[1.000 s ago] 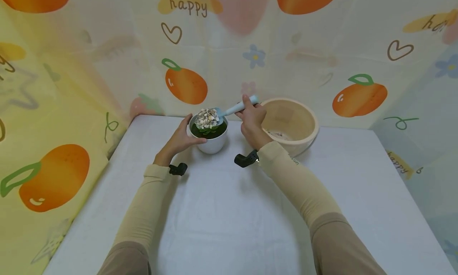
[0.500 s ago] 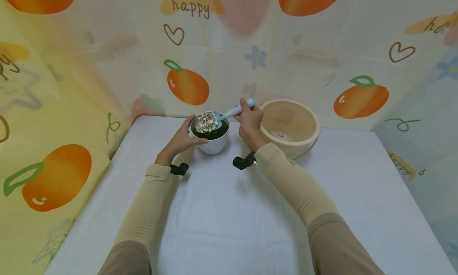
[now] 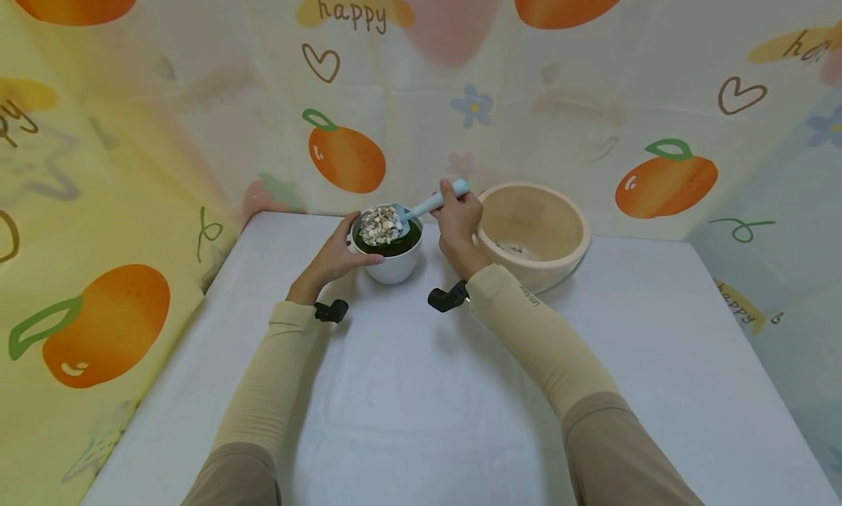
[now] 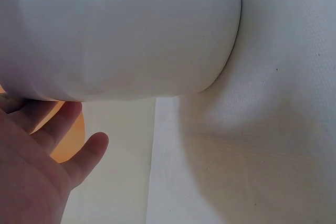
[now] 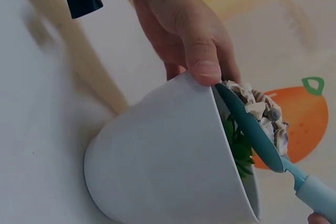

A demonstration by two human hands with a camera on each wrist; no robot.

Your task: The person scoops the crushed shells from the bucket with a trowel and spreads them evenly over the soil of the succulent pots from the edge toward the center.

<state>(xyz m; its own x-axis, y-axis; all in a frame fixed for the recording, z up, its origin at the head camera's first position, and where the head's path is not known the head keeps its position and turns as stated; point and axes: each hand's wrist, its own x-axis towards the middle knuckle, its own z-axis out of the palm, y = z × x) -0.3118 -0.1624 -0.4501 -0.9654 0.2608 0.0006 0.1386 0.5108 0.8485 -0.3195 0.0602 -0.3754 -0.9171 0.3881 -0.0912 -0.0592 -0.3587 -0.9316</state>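
A white flower pot (image 3: 395, 269) stands on the table with a green plant (image 5: 239, 149) inside it. My left hand (image 3: 333, 257) grips the pot from the left, thumb at the near rim and fingers round the far side. In my right hand (image 3: 460, 222) is the handle of a light blue trowel (image 3: 426, 206). Its blade lies over the pot's mouth, heaped with pale and grey bits like gravel or crushed shell (image 3: 378, 226). From the right wrist view, the blade's tip is right by my left thumb, with the leaves below the blade.
A wide beige bowl-shaped container (image 3: 575, 243) stands to the right of the pot, with a few small bits on its bottom. A white cloth covers the table (image 3: 408, 396). Behind hangs a fruit-printed backdrop (image 3: 421, 111).
The heaped trowel has come down slightly and a little toward me over the pot, covering more of the leaves. In the last half second hardly anything has moved.
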